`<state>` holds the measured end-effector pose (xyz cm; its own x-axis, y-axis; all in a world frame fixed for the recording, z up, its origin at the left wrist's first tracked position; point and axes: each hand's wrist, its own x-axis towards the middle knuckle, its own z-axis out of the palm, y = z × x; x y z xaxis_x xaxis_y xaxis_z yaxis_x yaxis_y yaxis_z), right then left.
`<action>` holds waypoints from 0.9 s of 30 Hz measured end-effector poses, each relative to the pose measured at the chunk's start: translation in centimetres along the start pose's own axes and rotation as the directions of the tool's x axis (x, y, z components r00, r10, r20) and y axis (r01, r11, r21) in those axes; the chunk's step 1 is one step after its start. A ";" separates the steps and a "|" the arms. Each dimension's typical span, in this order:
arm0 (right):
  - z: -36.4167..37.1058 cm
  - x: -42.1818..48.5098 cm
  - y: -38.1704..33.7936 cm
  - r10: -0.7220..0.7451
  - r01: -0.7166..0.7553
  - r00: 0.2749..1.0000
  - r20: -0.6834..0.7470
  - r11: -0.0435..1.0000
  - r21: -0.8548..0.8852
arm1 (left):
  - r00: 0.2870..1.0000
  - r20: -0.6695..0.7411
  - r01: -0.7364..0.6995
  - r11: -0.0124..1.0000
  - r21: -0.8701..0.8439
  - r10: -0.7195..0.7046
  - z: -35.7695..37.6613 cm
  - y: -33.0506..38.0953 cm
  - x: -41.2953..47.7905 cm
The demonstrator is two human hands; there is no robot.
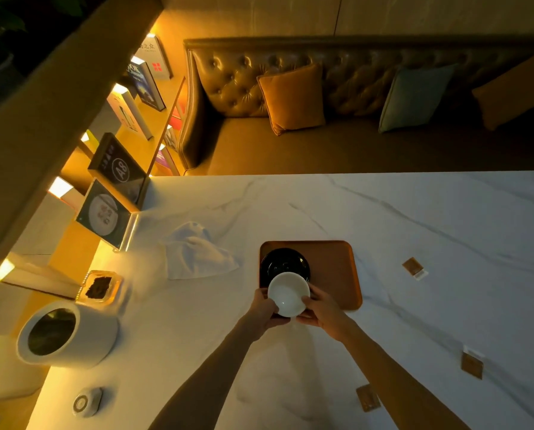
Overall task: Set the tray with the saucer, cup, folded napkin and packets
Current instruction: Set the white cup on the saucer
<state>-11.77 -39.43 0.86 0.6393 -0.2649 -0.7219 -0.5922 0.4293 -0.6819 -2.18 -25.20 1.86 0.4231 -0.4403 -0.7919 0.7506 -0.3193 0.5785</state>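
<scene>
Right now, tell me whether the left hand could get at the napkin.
Probably yes, once it lets go. The left hand is gripping the white cup with the right hand. The crumpled napkin lies on bare table to its left, nothing between.

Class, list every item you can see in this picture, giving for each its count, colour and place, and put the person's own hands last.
tray: 1, orange-brown, centre of the table
saucer: 1, black, on the tray's left part
cup: 1, white, held over the tray's near-left corner
napkin: 1, white, crumpled, left of the tray
packets: 3, brown, on the table right of the tray and nearer the person
table: 1, white marble
canister: 1, white, left near edge
glass dish: 1, clear with dark contents, behind the canister
sofa: 1, brown, beyond the table
cushions: 3, two orange, one pale green, on the sofa
left hand: gripping the cup
right hand: gripping the cup
</scene>
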 end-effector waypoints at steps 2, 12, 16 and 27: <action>-0.4 1.6 -0.7 0.019 -0.018 0.999 -0.030 0.999 0.028 | 1.000 0.006 0.001 1.000 0.011 -0.001 0.4 0.9 1.5; -1.3 7.9 -3.2 0.096 -0.096 0.995 -0.037 0.995 0.007 | 0.997 -0.046 0.065 0.998 0.003 -0.065 0.5 3.4 7.6; -1.1 9.5 -3.2 0.128 -0.127 0.991 -0.044 0.992 0.007 | 0.995 -0.058 0.080 0.997 -0.014 -0.080 0.2 3.5 8.6; -1.1 10.5 -3.4 0.131 -0.132 0.991 -0.035 0.991 -0.033 | 0.987 -0.118 0.111 0.994 0.001 -0.110 0.3 3.8 9.7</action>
<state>-3.61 -44.64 -4.51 0.5391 -0.2364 -0.8084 -0.6870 0.4319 -0.5844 4.59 -30.96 -3.59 0.3947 -0.3002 -0.8684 0.7924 -0.3672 0.4871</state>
